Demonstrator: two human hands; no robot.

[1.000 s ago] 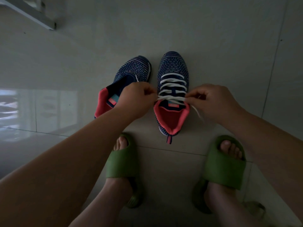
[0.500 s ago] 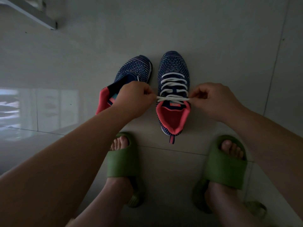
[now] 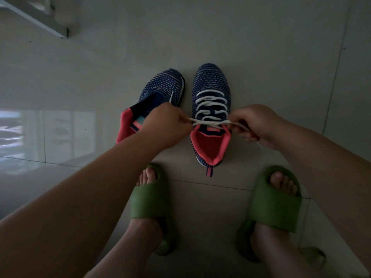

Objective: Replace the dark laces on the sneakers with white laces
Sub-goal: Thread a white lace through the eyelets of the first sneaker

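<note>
Two navy knit sneakers with coral lining stand side by side on the tiled floor. The right sneaker [image 3: 210, 91] carries a white lace [image 3: 209, 103] threaded across its eyelets. The lace's two ends cross over the tongue near the collar. My left hand [image 3: 166, 125] pinches one end at the sneaker's left side. My right hand [image 3: 255, 125] grips the other end at its right side, and a loose tail hangs below that hand. The left sneaker [image 3: 160, 91] shows no lace across its tongue; my left hand hides its middle.
My two feet in green slides [image 3: 150, 199] [image 3: 277, 199] stand close below the sneakers. A pale metal frame [image 3: 40, 19] sits at the top left corner. Window light reflects off the glossy floor [image 3: 46, 135] at the left.
The two lace ends, pulled flat and straight before, now cross each other over the tongue. My hands have stayed at the sneaker's sides, and a tail now hangs under my right hand.
</note>
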